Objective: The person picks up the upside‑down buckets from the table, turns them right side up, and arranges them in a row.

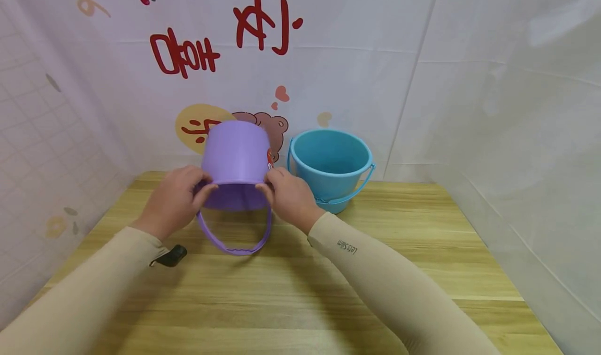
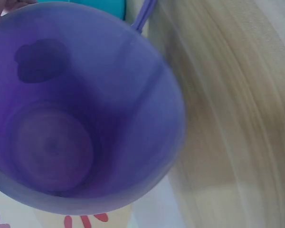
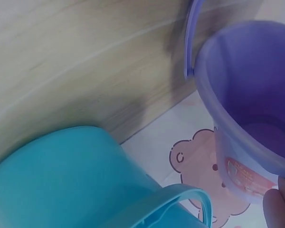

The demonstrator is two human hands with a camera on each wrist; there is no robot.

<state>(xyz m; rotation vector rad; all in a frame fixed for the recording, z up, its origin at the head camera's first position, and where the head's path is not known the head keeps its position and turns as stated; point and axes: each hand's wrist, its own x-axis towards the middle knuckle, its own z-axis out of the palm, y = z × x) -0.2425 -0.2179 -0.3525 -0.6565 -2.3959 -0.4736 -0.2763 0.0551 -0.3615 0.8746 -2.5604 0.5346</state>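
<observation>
A purple bucket (image 1: 237,149) is held in the air above the table, tipped so its mouth faces down and toward me. My left hand (image 1: 176,198) pinches its rim on the left, and my right hand (image 1: 293,196) pinches the rim on the right. Its purple handle (image 1: 237,252) hangs below the mouth. The left wrist view looks into the bucket's inside (image 2: 52,147), where nothing lies on the bottom. In the right wrist view a red label (image 3: 247,178) shows on its outer side, with my right fingers (image 3: 278,206) at the rim.
A blue bucket (image 1: 331,183) stands upright at the back of the wooden table (image 1: 300,292), just right of my right hand, its handle (image 1: 349,196) lowered. A white printed sheet (image 1: 352,73) covers the wall behind. Similar sheets hang at both sides.
</observation>
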